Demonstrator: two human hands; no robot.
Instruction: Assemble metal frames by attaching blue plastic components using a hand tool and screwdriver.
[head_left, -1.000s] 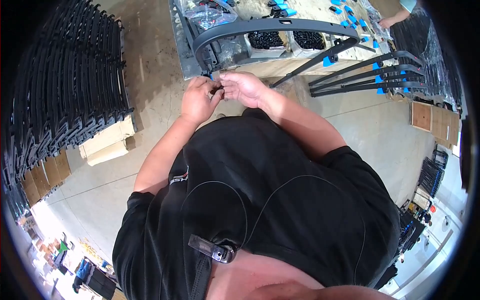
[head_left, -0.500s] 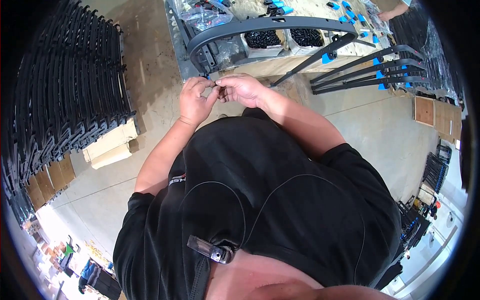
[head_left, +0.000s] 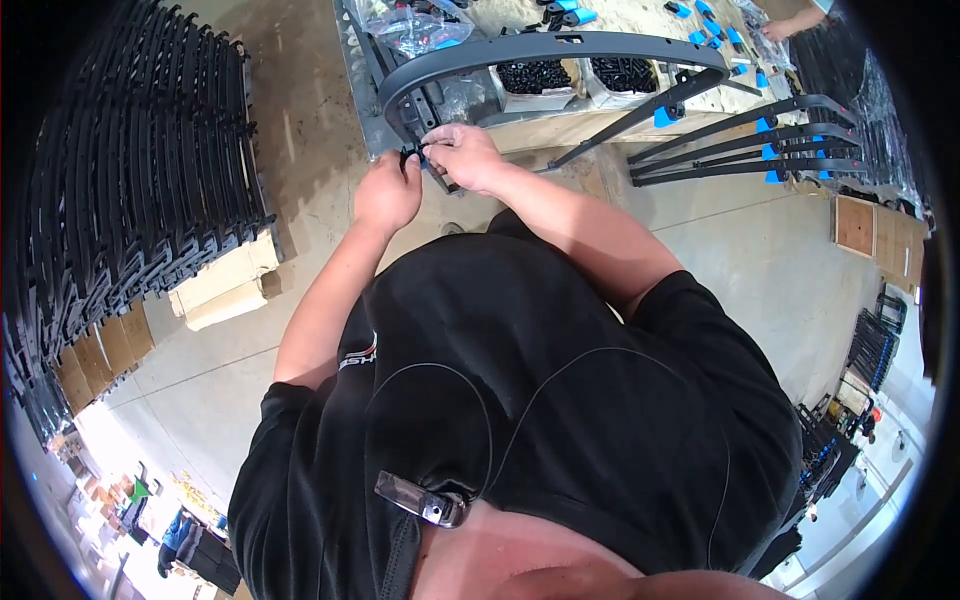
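Observation:
A curved black tubular frame [head_left: 560, 47] rests across the edge of the workbench, its left end reaching down toward me. At that end, my left hand [head_left: 388, 193] is closed on a small black part [head_left: 411, 153], thumb on top. My right hand [head_left: 464, 158] pinches at the same spot from the right, its thumb and forefinger against the small part beside the frame's end. A bit of blue shows between the hands. Fingers cover most of the part, so its exact kind cannot be made out.
Two boxes of small black parts, a left box [head_left: 535, 84] and a right box [head_left: 622, 76], stand on the workbench [head_left: 480, 122]. Similar frames [head_left: 745, 150] with blue pieces lean at right. Many black frames [head_left: 130, 160] are stacked at left. Another person's hand [head_left: 778, 30] is far right.
Both hands have come to the frame's left end. My right hand shifted left and farther out, and my left hand turned so its back faces up.

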